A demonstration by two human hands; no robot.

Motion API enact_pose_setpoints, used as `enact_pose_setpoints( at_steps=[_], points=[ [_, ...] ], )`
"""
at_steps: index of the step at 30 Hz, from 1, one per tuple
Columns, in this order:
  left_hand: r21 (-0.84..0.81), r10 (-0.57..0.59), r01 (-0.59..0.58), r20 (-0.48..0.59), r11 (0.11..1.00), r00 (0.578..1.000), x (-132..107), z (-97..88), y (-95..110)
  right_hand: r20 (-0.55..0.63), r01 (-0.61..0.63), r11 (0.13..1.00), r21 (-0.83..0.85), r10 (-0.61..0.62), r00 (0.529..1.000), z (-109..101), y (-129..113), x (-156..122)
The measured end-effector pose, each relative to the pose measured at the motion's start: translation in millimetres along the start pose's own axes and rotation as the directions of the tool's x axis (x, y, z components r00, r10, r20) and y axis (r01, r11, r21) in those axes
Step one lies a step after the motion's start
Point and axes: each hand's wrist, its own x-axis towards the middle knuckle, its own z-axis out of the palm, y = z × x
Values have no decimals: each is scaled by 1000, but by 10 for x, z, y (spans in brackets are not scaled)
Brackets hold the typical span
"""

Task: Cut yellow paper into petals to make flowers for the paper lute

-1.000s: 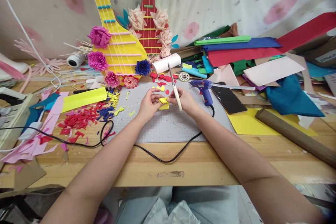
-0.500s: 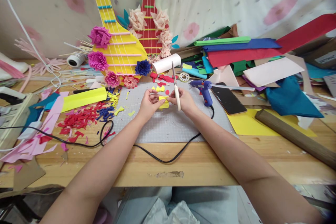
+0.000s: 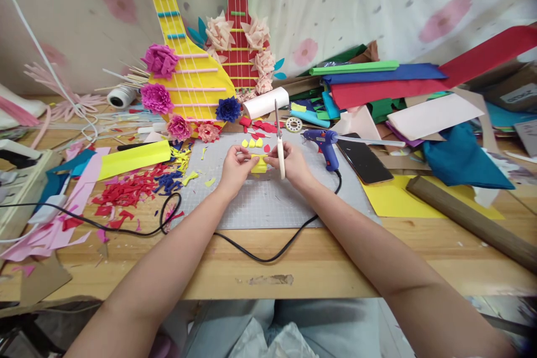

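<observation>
Over the grey cutting mat [image 3: 268, 207], a small piece of yellow crepe paper [image 3: 260, 165] is stretched between my two hands. My left hand [image 3: 237, 172] pinches its left side between thumb and fingers. The fingertips of my right hand [image 3: 297, 166] are at its right edge. White-handled scissors [image 3: 281, 154] also hang in my right hand, blades pointing up and away from me. Just beyond my fingers lie several small cut yellow pieces [image 3: 252, 144] and a red piece [image 3: 267, 148]. The inner fingers of both hands are partly hidden.
A blue glue gun [image 3: 325, 146] lies right of my hands, beside a black phone [image 3: 364, 159]. Its cable [image 3: 268, 260] loops along the mat's front. Paper scraps [image 3: 126, 193] cover the left side. A yellow paper guitar [image 3: 193, 81] and a red one [image 3: 239, 56] stand behind.
The yellow paper has turned slightly and lies flatter between my fingers. My right hand and the scissors have shifted very slightly. Everything else stays in place.
</observation>
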Motion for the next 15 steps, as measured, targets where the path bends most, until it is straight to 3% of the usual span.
enact_pose_setpoints(
  at_steps=[5,15],
  points=[
    [-33,44,-46,-55,998,998,7,-12,-17,-30,76,992,-101,-79,996,-9,3,-27],
    [-88,-72,69,-25,994,997,-24,17,39,13,-8,998,56,8,1000,15,-18,2]
  ],
)
